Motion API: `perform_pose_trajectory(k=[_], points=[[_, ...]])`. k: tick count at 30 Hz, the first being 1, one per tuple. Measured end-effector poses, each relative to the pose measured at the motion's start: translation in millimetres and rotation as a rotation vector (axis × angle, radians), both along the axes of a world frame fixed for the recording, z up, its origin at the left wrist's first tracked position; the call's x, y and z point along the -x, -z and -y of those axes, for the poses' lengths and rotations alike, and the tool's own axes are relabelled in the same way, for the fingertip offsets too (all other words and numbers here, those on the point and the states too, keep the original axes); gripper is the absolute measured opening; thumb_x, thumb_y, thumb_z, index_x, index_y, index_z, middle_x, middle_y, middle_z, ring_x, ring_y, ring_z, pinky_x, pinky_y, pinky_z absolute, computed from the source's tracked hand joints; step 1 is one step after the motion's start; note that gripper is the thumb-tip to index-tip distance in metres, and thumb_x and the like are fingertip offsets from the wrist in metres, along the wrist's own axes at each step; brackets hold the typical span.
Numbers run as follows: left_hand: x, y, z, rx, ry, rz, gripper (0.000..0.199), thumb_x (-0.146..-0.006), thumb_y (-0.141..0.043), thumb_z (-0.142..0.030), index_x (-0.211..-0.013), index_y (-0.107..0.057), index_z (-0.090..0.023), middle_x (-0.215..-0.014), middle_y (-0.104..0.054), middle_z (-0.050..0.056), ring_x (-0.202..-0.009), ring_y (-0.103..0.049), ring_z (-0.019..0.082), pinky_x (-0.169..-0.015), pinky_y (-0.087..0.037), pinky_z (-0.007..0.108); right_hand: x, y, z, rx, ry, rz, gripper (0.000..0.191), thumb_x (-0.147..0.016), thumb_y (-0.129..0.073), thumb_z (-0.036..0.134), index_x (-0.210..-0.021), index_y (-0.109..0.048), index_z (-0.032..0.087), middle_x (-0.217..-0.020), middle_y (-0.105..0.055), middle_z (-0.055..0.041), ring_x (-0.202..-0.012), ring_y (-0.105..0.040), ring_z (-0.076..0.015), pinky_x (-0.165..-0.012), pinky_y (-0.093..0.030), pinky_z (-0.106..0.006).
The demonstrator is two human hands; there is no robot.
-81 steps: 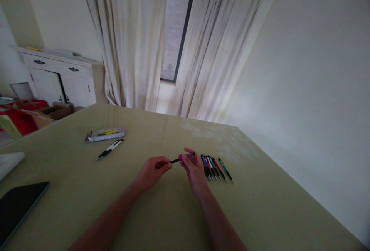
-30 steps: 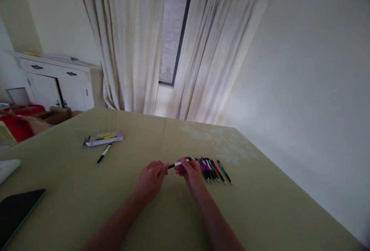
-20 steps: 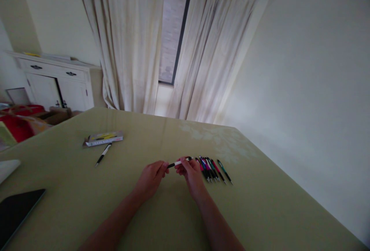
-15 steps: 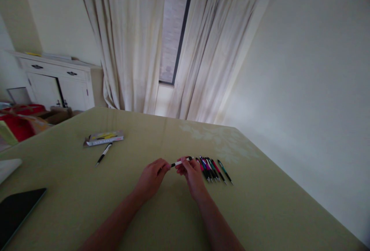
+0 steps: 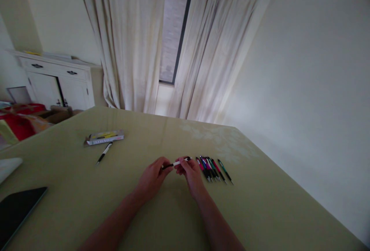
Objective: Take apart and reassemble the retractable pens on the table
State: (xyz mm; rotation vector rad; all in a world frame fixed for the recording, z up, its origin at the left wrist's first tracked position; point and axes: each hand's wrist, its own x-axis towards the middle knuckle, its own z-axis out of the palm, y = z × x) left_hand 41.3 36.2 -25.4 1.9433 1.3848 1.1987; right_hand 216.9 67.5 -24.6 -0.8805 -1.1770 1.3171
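Observation:
Between my two hands a white and black pen [image 5: 176, 163] is held above the green tabletop. My left hand [image 5: 153, 174] pinches its black end on the left. Fingers of my right hand [image 5: 189, 172] grip the white part near the other end. Just right of my right hand, several pens [image 5: 208, 169] with coloured barrels and black grips lie side by side, and a green one [image 5: 225, 171] lies at their right edge. Another white and black pen [image 5: 104, 153] rests further left, below a flat box [image 5: 105, 138] with yellow on its top.
A dark tablet-like object [image 5: 20, 208] lies at the table's [image 5: 162, 220] left front, with a white object [image 5: 8, 167] behind it. Beyond the table stand a white cabinet [image 5: 62, 81], red bags [image 5: 19, 124] and curtains [image 5: 133, 43]. A wall runs along the right.
My left hand's grip on the pen has shifted slightly, and more of the black end now shows between its fingers. My right hand has hardly moved.

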Motion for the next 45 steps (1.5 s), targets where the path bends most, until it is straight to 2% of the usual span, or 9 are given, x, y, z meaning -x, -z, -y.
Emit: perform_pose_trajectory(k=[11,15,20,23,26,31,36,42,45], points=[[0.3,0.4,0.1,0.021,0.034,0.003,0.032,-0.101,-0.048,-0.045,-0.088,-0.065,-0.022,-0.076,-0.066,0.0,-0.069,-0.059,0.019,-0.065,-0.041,0.028,-0.5,-0.4,1.0,-0.018,-0.014,0.009,0.032,-0.081,-0.078,0.051,-0.082,-0.08,0.019,-0.068,-0.072,-0.0033,-0.056,-0.058,-0.014,-0.056,-0.042,-0.026],[0.2,1.1,0.1,0.047,0.051,-0.01,0.036,-0.103,-0.042,-0.042,-0.085,-0.065,-0.022,-0.068,-0.063,-0.001,-0.064,-0.057,0.018,-0.063,-0.04,0.027,-0.7,1.7,-0.1,-0.015,-0.015,0.001,0.032,-0.082,-0.078,0.051,-0.082,-0.08,0.019,-0.069,-0.072,-0.0034,-0.056,-0.058,-0.014,-0.056,-0.042,-0.026],[1.0,1.8,-3.9,-0.022,0.078,0.012,0.02,-0.101,-0.051,-0.036,-0.099,-0.064,-0.022,-0.09,-0.071,0.002,-0.083,-0.064,0.019,-0.076,-0.046,0.029,-1.8,0.7,-1.1,-0.01,-0.031,-0.01,0.032,-0.08,-0.079,0.051,-0.083,-0.08,0.019,-0.07,-0.073,-0.0035,-0.056,-0.058,-0.0135,-0.055,-0.041,-0.025],[6.3,3.0,-7.7,-0.151,-0.005,-0.103,0.023,-0.104,-0.044,-0.028,-0.103,-0.066,-0.022,-0.099,-0.073,0.004,-0.093,-0.064,0.022,-0.086,-0.045,0.034,-5.6,-4.4,-1.5,-0.017,-0.025,0.065,0.029,-0.078,-0.081,0.047,-0.088,-0.081,0.02,-0.074,-0.076,-0.0042,-0.06,-0.062,-0.0153,-0.058,-0.044,-0.026],[15.4,3.6,-9.6,-0.244,-0.086,-0.29,0.025,-0.104,-0.044,-0.023,-0.105,-0.069,-0.025,-0.1,-0.073,0.004,-0.094,-0.064,0.024,-0.087,-0.041,0.037,-10.4,-8.1,-2.1,-0.051,-0.03,0.214,0.026,-0.074,-0.085,0.043,-0.087,-0.081,0.02,-0.076,-0.077,-0.0044,-0.066,-0.066,-0.0187,-0.064,-0.049,-0.029],[27.8,3.6,-9.1,-0.333,-0.14,-0.465,0.03,-0.102,-0.045,-0.013,-0.107,-0.071,-0.028,-0.103,-0.074,0.003,-0.098,-0.064,0.024,-0.095,-0.035,0.041,-11.9,-4.1,-1.4,-0.191,-0.037,0.472,0.018,-0.078,-0.08,0.037,-0.088,-0.079,0.021,-0.084,-0.078,-0.0046,-0.079,-0.07,-0.023,-0.073,-0.052,-0.032],[31.5,7.0,-11.1,-0.295,-0.169,-0.494,0.036,-0.1,-0.044,-0.007,-0.108,-0.07,-0.03,-0.107,-0.076,0.002,-0.103,-0.065,0.024,-0.1,-0.03,0.044,-11.9,-0.6,-2.4,-0.285,0.017,0.571,0.017,-0.088,-0.069,0.036,-0.092,-0.074,0.021,-0.09,-0.076,-0.0046,-0.084,-0.069,-0.022,-0.073,-0.051,-0.03],[31.8,9.2,-16.0,-0.173,-0.223,-0.446,0.024,-0.106,-0.043,-0.023,-0.11,-0.066,-0.026,-0.109,-0.076,0.004,-0.102,-0.067,0.025,-0.1,-0.034,0.046,-16.8,2.9,-7.6,-0.221,0.112,0.518,0.019,-0.082,-0.072,0.036,-0.09,-0.067,0.02,-0.084,-0.073,-0.0046,-0.076,-0.069,-0.0219,-0.068,-0.052,-0.03],[30.4,9.5,-17.1,-0.145,-0.149,-0.403,0.022,-0.106,-0.044,-0.026,-0.11,-0.065,-0.024,-0.109,-0.075,0.004,-0.1,-0.067,0.024,-0.097,-0.041,0.042,-17.4,6.0,-5.9,-0.222,0.144,0.669,0.016,-0.081,-0.072,0.029,-0.093,-0.066,0.02,-0.076,-0.07,-0.0028,-0.071,-0.067,-0.0216,-0.067,-0.051,-0.031]])
